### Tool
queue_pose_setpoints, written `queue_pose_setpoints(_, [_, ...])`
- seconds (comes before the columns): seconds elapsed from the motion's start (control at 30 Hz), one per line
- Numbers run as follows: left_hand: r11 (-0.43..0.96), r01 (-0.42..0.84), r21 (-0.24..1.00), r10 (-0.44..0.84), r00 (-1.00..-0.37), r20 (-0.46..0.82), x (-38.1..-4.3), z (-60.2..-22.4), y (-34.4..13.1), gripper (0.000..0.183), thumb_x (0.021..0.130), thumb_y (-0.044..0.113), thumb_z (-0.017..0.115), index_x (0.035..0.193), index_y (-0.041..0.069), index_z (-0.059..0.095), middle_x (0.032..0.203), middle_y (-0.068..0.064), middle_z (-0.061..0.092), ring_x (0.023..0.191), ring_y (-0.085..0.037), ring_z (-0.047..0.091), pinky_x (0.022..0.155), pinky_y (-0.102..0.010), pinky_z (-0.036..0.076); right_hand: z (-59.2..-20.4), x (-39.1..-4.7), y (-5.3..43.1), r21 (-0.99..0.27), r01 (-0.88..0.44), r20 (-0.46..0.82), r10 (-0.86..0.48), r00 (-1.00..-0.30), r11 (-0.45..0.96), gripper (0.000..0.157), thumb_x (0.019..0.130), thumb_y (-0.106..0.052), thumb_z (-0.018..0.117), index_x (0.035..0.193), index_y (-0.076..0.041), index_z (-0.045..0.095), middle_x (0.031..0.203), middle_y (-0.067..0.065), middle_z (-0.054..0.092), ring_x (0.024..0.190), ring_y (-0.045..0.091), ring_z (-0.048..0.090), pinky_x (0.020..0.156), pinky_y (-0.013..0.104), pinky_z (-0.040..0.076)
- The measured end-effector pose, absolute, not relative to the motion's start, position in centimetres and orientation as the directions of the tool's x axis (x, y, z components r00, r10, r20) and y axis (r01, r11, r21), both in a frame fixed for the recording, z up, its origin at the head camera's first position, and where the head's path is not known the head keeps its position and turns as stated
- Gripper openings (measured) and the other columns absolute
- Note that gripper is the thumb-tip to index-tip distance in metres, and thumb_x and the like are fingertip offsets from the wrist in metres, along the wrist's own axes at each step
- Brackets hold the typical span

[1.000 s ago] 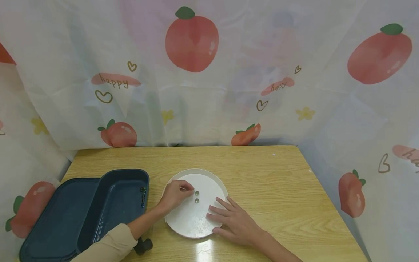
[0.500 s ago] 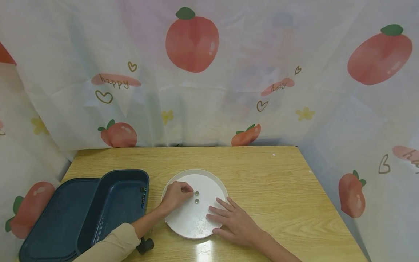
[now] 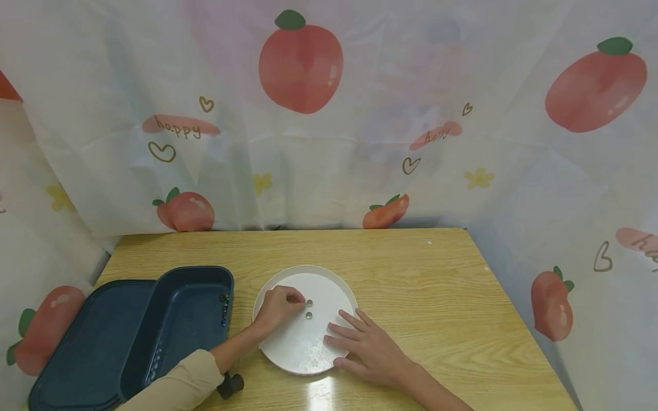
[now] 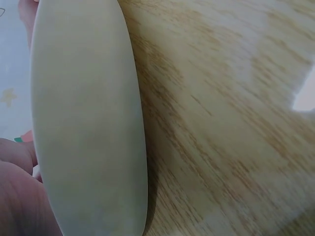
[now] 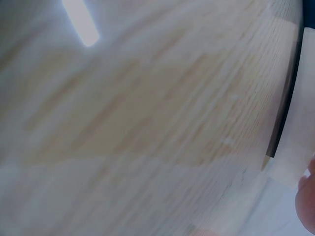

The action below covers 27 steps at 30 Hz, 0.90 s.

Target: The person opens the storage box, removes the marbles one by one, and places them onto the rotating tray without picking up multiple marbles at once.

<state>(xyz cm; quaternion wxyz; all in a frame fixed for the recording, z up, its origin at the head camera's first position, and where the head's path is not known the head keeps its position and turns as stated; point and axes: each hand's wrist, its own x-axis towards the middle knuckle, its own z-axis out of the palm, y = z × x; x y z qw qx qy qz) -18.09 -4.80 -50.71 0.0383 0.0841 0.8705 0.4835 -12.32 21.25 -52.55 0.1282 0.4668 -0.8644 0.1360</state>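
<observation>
A round white plate (image 3: pixel 303 357) with a raised rim lies on the wooden table. Two small, shiny glass beads, an upper bead (image 3: pixel 309 303) and a lower bead (image 3: pixel 308 315), sit near its middle. My left hand (image 3: pixel 279 309) reaches over the plate's left side, thumb and index finger drawn together right beside the upper bead. I cannot tell whether a bead is between those fingertips. My right hand (image 3: pixel 365 347) rests at the plate's right rim with its fingers spread. In the left wrist view the plate's pale side (image 4: pixel 88 118) fills much of the picture.
To the left stands a dark blue tray (image 3: pixel 192 302) with small dark beads (image 3: pixel 225 299) along its right wall. Another flat blue tray (image 3: pixel 97 337) lies beside it. A black device (image 3: pixel 231 386) shows by the left forearm. Fruit-printed curtain (image 3: pixel 319 165) hangs behind the table.
My left hand has shifted very slightly toward the right and down, its fingers staying beside the upper bead. The right hand and both beads keep their places.
</observation>
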Motion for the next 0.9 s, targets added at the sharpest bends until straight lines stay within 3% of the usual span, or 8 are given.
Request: queue_pose_setpoints(0.9, [0.465, 0.109, 0.878, 0.150, -0.988, 0.043, -17.5, -49.3, -5.5, 0.007, 0.083, 0.000, 0.078, 0.088, 0.000, 0.074, 0.081, -0.003, 0.072, 0.076, -0.017, 0.068, 0.071, -0.031, 0.056, -52.9, -12.5, 21.2, -0.096, -0.841, 0.344, -0.775, -0.529, 0.532, 0.042, 0.100, -0.049, 0.055, 0.133, -0.025, 0.067, 0.141, -0.005, 0.058, 0.139, 0.027, 0.041, 0.111, 0.055, 0.029])
